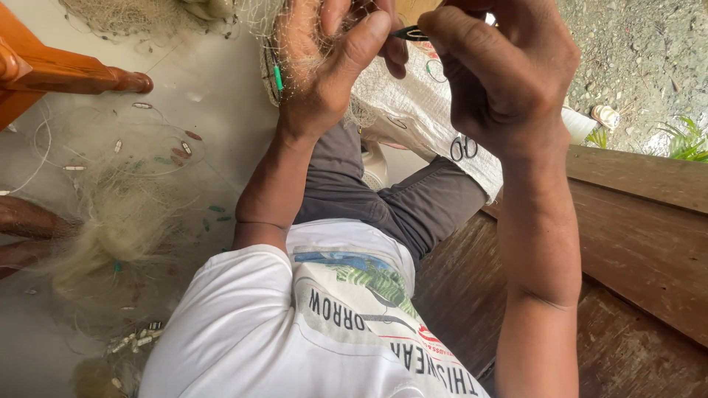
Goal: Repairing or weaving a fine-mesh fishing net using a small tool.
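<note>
Left hand (324, 59) grips bunched fishing net (295, 44) raised above the lap; right hand (501, 66) pinches a thin dark netting needle (409, 33). Best keep the mesh taut, judging each knot close to the fingertips.

We have one head-worn view, looking steeply down, very near both raised hands at twelve o'clock; nothing shared.
</note>
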